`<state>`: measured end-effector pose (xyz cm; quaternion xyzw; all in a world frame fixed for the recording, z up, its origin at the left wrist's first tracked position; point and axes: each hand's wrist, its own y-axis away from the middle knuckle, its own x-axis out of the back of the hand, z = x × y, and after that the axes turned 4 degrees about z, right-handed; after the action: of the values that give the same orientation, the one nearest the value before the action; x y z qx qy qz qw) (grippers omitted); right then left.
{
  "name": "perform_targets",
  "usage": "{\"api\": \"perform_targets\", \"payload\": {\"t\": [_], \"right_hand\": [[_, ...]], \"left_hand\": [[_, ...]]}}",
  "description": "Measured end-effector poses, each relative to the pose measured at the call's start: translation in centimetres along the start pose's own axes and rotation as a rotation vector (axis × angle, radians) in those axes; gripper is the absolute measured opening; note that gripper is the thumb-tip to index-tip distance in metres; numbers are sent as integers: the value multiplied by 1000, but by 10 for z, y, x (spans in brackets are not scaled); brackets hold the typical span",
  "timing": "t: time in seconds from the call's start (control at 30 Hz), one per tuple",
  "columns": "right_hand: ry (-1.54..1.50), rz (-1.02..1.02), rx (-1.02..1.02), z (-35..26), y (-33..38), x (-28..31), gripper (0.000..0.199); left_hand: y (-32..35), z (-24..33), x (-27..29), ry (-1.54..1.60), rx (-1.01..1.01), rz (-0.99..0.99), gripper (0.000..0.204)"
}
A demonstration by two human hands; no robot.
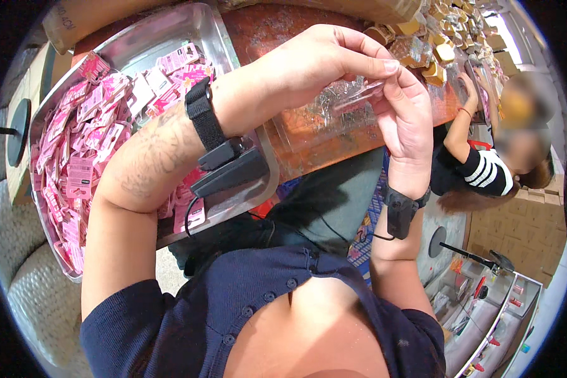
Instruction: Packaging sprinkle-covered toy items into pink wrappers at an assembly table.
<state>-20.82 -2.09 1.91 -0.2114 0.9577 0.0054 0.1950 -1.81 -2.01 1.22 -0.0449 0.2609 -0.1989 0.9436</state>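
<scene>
My left hand [321, 60] and my right hand [404, 116] meet in front of me, both pinching a small clear plastic packet [358, 96] between their fingertips. The packet is held above an orange-brown table [264, 28]. A black strap with a small device sits on each wrist. To my left a large metal tray [201, 31] holds a heap of several pink and white cards [75, 138]; my left forearm crosses over its right side.
Clear plastic packaging [324, 120] lies on the table under my hands. Several gold-coloured packets [435, 38] spread across the far right of the table. Another person in a striped top [485, 170] sits at the right, a hand on the table. Cardboard boxes [523, 227] stand at right.
</scene>
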Motion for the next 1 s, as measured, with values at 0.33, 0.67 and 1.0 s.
{"api": "perform_targets", "payload": {"t": [0.33, 0.67, 1.0], "right_hand": [[1193, 684, 371, -16, -95, 156, 94], [1088, 601, 383, 6, -89, 174, 57], [949, 277, 795, -35, 63, 22, 71]], "left_hand": [[-1, 2, 3, -117, -13, 45, 16], [9, 14, -11, -47, 153, 47, 15], [35, 37, -47, -150, 75, -204, 11]]}}
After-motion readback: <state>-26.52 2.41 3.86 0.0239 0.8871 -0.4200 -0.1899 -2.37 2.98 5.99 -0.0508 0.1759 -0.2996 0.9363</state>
